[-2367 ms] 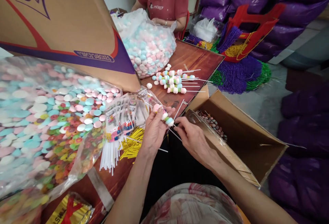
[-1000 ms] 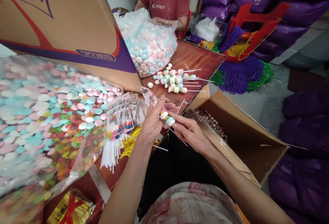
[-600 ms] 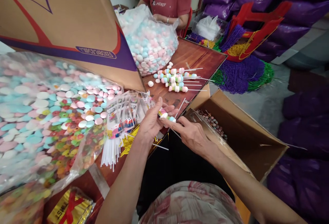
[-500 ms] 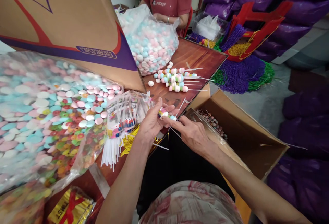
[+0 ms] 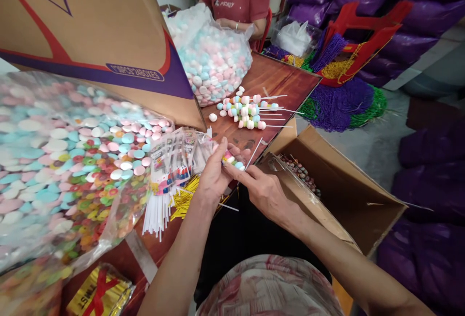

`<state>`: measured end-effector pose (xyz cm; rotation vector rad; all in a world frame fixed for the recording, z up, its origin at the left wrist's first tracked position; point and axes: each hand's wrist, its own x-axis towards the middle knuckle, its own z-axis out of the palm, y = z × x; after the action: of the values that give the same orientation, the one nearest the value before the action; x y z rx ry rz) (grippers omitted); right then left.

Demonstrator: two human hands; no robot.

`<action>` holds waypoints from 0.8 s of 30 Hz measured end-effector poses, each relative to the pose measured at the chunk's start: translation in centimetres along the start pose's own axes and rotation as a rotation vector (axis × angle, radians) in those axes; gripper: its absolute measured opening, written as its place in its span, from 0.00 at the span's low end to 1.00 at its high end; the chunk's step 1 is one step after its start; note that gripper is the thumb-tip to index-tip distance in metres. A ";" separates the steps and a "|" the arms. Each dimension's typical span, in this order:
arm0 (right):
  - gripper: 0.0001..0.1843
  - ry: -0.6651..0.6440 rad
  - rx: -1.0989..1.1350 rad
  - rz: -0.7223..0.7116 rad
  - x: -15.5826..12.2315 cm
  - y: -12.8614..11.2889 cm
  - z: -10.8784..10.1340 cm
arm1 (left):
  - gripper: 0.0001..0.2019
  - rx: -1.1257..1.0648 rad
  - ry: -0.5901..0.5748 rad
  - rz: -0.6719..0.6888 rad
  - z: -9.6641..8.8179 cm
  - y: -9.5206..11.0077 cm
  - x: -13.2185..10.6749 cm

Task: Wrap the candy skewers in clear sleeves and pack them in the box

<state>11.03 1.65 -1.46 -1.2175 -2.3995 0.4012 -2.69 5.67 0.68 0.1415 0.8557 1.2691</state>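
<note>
My right hand [image 5: 267, 190] is now working further in toward my left hand [image 5: 214, 171], its index finger [image 5: 240, 175] resting along the lower end of the candy skewer [image 5: 234, 163] instead of pinching below it. Less of the sweets is showing than before, and the stick end that was poking out beneath my right hand is now hiding.

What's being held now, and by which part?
The left hand holds a row of candies by its upper-left end; whether the right hand grips it is hidden.
</note>
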 end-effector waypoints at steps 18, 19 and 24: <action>0.31 0.018 0.163 0.047 0.9 0.3 -0.1 | 0.14 0.105 -0.004 0.077 0.4 -1.0 -0.4; 0.30 0.043 0.214 0.035 1.1 0.4 -0.2 | 0.14 0.110 -0.011 0.070 0.4 -1.1 -0.4; 0.25 0.187 0.376 -0.002 0.6 0.4 -0.7 | 0.11 0.055 0.008 0.077 0.5 -0.4 -0.4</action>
<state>11.29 2.38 -0.89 -1.0323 -2.0500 0.6714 -2.06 5.34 1.03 0.2154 0.8999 1.3186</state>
